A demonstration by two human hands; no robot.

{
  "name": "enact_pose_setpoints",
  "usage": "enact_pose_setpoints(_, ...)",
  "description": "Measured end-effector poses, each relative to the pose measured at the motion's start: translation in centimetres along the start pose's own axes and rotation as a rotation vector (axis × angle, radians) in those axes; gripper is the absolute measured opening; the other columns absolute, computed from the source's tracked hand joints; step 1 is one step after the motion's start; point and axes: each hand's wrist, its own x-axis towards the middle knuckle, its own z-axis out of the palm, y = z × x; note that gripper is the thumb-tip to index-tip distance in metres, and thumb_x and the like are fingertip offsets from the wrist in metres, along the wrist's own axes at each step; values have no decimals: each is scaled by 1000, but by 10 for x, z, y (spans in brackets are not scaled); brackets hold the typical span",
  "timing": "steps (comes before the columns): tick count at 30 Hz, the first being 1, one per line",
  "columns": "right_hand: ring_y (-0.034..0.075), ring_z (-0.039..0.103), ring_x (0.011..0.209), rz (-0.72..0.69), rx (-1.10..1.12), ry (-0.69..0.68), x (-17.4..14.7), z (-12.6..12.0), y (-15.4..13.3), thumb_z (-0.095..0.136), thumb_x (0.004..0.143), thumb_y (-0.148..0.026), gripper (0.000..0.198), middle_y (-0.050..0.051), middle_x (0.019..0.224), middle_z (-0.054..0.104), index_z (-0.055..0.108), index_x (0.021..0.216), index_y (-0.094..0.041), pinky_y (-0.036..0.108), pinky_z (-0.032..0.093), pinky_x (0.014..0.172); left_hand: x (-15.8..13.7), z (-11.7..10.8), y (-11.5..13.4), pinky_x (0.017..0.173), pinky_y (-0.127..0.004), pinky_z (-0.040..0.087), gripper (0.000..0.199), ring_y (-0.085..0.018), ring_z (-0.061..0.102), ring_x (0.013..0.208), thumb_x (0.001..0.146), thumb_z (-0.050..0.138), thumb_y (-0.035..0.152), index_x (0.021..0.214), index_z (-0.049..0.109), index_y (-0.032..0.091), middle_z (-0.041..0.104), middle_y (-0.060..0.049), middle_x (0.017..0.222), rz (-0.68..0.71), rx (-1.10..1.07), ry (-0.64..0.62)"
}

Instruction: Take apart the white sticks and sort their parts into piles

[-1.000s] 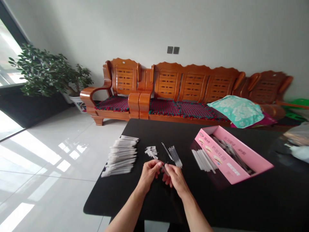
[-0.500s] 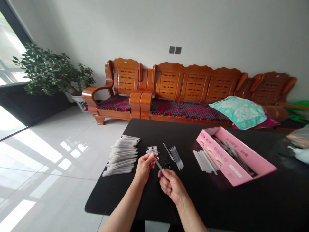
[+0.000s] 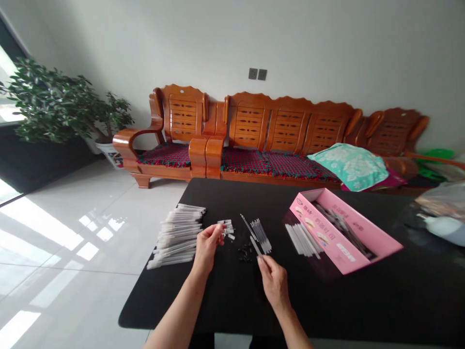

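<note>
While the right hand (image 3: 274, 280) pinches the lower end of a translucent tube (image 3: 255, 245) between thumb and fingers, I can see the rest of it sticking out past the fingertips, slanting up and away to the left. Just beyond it, on the black table (image 3: 327, 310), lies a row of slender grey rods (image 3: 261, 235). Well apart from that tube, the left hand (image 3: 206, 248) has its thumb and fingers drawn together; whether they grip anything, I can't tell from where I stand. Those fingertips are right by a little cluster of short white pieces (image 3: 227, 226). Scattered between the two hands are small black pieces (image 3: 245, 252). A big pile of translucent tubes (image 3: 176, 237) spreads close on the left hand's outer side. Over to the right, more pale tubes (image 3: 303, 241) lie beside a pink box (image 3: 343, 252).
</note>
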Motion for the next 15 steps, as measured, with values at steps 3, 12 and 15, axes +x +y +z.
enact_pose_setpoints(3, 20, 63, 65, 95, -231, 110, 16, -20, 22, 39, 94, -52, 51, 12, 74, 70, 73, 98, -15, 25, 41, 59, -5, -5, -23, 42, -19, 40, 43, -10, 50, 46, 69, 75, 50, 90, 76, 12, 59, 0, 56, -4, 233, 26)
enact_pose_setpoints(12, 23, 63, 67, 335, -887, 195, 83, -96, 86, 51, 91, -39, 35, 13, 80, 72, 71, 110, -19, 30, 37, 57, 5, -19, -49, 48, -24, 48, 28, -16, 63, 47, 64, 76, 29, 89, 72, 17, 67, -1, 62, 59, 399, 212)
enact_pose_setpoints(15, 22, 62, 66, 316, -949, 258, 84, -99, 88, 51, 92, -39, 34, 14, 79, 71, 72, 103, -15, 30, 34, 57, 6, -17, -49, 53, -24, 49, 28, -16, 65, 52, 65, 74, 21, 93, 71, 17, 68, 0, 65, 85, 469, 219)
